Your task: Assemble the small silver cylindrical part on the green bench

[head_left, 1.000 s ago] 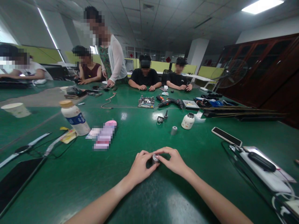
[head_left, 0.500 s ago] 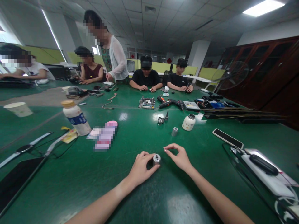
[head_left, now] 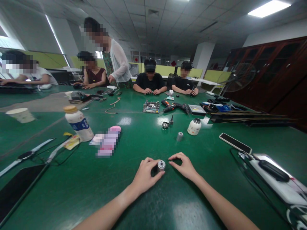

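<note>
Bottom centre of the frame: the left hand (head_left: 145, 174) has the small metal cylinder (head_left: 161, 165) pinned upright on the green table (head_left: 148, 207), thumb and fingers curled snugly round its left side. Just to the right of it, the right hand (head_left: 184, 166) sits low on the table, thumb and forefinger drawn to a narrow gap with nothing between them. Its forefinger tip is just beside the cylinder; from this angle it is hard to say whether it touches. Further up, in mid-frame, a second grey cylinder (head_left: 179, 136) stands alone, with a white jar (head_left: 193, 126) near it on the right. A phone (head_left: 235, 143) lies at centre right, a white bottle (head_left: 78, 123) at centre left. Other people sit along the table's far edge, in the upper part of the frame.
</note>
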A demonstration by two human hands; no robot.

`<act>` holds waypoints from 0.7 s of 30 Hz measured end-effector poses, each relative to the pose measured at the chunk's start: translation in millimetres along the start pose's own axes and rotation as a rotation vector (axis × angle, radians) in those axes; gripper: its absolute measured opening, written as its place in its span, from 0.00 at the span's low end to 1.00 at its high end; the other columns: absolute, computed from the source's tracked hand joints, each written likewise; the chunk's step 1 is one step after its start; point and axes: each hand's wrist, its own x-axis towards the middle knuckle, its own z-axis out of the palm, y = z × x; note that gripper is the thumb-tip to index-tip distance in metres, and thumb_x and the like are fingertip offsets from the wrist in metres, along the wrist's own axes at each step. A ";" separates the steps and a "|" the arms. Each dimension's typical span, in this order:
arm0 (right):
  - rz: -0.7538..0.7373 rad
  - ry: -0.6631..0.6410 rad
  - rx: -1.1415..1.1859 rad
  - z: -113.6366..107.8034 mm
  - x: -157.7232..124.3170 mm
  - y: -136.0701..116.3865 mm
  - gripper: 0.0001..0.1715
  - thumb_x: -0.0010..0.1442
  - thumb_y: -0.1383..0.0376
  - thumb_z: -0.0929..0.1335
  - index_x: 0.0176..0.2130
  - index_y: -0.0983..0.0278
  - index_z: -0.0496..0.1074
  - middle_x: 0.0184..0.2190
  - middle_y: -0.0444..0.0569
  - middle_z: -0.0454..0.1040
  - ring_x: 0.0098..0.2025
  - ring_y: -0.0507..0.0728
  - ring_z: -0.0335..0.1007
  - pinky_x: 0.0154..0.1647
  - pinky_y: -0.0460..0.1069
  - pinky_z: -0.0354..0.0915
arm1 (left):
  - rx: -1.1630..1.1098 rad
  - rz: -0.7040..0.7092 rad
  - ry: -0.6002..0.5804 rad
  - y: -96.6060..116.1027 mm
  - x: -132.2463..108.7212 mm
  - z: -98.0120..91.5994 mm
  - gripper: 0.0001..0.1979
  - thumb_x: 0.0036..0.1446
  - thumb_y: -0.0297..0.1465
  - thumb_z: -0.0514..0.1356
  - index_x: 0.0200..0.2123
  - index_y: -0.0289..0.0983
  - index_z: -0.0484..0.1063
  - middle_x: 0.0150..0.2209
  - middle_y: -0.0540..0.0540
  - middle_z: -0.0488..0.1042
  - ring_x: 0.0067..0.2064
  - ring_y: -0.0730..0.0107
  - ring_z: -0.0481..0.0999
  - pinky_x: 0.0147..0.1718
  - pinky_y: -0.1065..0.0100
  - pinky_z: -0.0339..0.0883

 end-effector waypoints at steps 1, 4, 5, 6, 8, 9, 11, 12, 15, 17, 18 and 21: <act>0.002 -0.001 0.003 0.2 -0.1 0.4 0.07 0.57 0.61 0.71 0.36 0.60 0.78 0.35 0.49 0.79 0.41 0.59 0.72 0.47 0.57 0.66 | 0.001 0.001 0.001 0.0 -0.1 0.1 0.16 0.57 0.39 0.62 0.48 0.44 0.74 0.42 0.45 0.77 0.45 0.58 0.71 0.45 0.57 0.63; 0.004 0.005 0.006 1.4 -0.2 1.7 0.07 0.58 0.60 0.71 0.36 0.60 0.78 0.35 0.48 0.79 0.41 0.59 0.72 0.46 0.57 0.66 | 0.009 0.002 -0.002 0.1 -0.1 0.1 0.15 0.57 0.39 0.63 0.47 0.44 0.74 0.42 0.45 0.77 0.45 0.58 0.71 0.44 0.58 0.63; 0.004 0.009 0.006 1.8 -0.2 2.2 0.07 0.58 0.60 0.71 0.35 0.59 0.78 0.34 0.48 0.79 0.41 0.59 0.72 0.46 0.56 0.66 | 0.011 0.002 -0.002 0.2 0.0 0.0 0.15 0.57 0.39 0.63 0.47 0.44 0.74 0.42 0.45 0.77 0.45 0.58 0.71 0.44 0.58 0.63; 0.003 0.012 0.005 2.3 -0.3 2.6 0.07 0.57 0.60 0.71 0.35 0.59 0.78 0.34 0.48 0.79 0.40 0.59 0.72 0.46 0.56 0.66 | 0.012 0.002 -0.001 0.2 0.0 -0.1 0.15 0.56 0.39 0.63 0.47 0.44 0.74 0.42 0.45 0.77 0.45 0.59 0.71 0.44 0.58 0.63; 0.002 0.019 0.001 2.9 -0.5 3.6 0.06 0.57 0.60 0.71 0.35 0.59 0.78 0.34 0.48 0.79 0.40 0.59 0.73 0.46 0.56 0.66 | 0.014 0.004 0.004 0.1 0.0 -0.1 0.15 0.56 0.39 0.63 0.48 0.44 0.74 0.42 0.46 0.77 0.44 0.59 0.71 0.44 0.58 0.63; 0.002 0.021 -0.001 3.1 -0.5 4.0 0.06 0.57 0.60 0.71 0.34 0.60 0.78 0.33 0.48 0.79 0.40 0.59 0.73 0.45 0.56 0.66 | 0.016 0.006 0.006 0.0 -0.1 -0.1 0.15 0.56 0.38 0.63 0.48 0.44 0.74 0.42 0.46 0.77 0.44 0.59 0.71 0.44 0.58 0.63; 0.008 0.026 -0.002 3.0 -0.4 4.2 0.06 0.57 0.60 0.71 0.34 0.60 0.78 0.33 0.48 0.79 0.39 0.59 0.73 0.45 0.56 0.66 | 0.018 0.010 0.007 -0.2 -0.3 0.1 0.15 0.56 0.38 0.63 0.47 0.44 0.74 0.41 0.46 0.77 0.44 0.59 0.71 0.44 0.58 0.63; 0.014 0.031 0.003 2.8 -0.2 3.5 0.06 0.57 0.60 0.71 0.34 0.60 0.78 0.33 0.48 0.80 0.39 0.59 0.73 0.45 0.56 0.66 | 0.018 0.012 0.007 -0.2 -0.5 0.3 0.15 0.56 0.38 0.63 0.47 0.44 0.74 0.41 0.46 0.77 0.44 0.59 0.71 0.44 0.58 0.63; 0.043 0.062 0.073 2.4 1.3 -4.3 0.07 0.56 0.60 0.71 0.33 0.61 0.78 0.32 0.48 0.79 0.37 0.58 0.74 0.43 0.55 0.68 | 0.019 0.007 0.009 -0.1 -0.7 0.5 0.15 0.56 0.38 0.63 0.48 0.44 0.74 0.41 0.47 0.77 0.44 0.59 0.71 0.44 0.58 0.63; 0.055 0.092 0.153 2.6 2.6 -16.0 0.09 0.56 0.59 0.71 0.33 0.63 0.77 0.32 0.49 0.79 0.37 0.58 0.75 0.42 0.54 0.69 | 0.022 0.006 0.013 -0.3 -0.6 0.8 0.16 0.56 0.38 0.63 0.48 0.44 0.74 0.41 0.47 0.77 0.44 0.59 0.71 0.44 0.58 0.64; 0.054 0.104 0.189 3.1 3.1 -23.6 0.10 0.56 0.58 0.72 0.33 0.63 0.77 0.32 0.50 0.80 0.37 0.58 0.75 0.43 0.54 0.69 | 0.023 0.007 0.016 -0.5 -0.6 1.1 0.16 0.56 0.39 0.63 0.48 0.44 0.74 0.41 0.46 0.77 0.44 0.59 0.71 0.44 0.58 0.64; 0.013 0.103 0.245 6.0 3.7 -48.0 0.09 0.55 0.58 0.73 0.32 0.62 0.77 0.33 0.50 0.80 0.38 0.58 0.76 0.44 0.54 0.70 | 0.022 0.017 0.021 -2.0 -0.6 2.1 0.17 0.56 0.39 0.63 0.49 0.44 0.74 0.40 0.46 0.77 0.43 0.60 0.71 0.43 0.59 0.64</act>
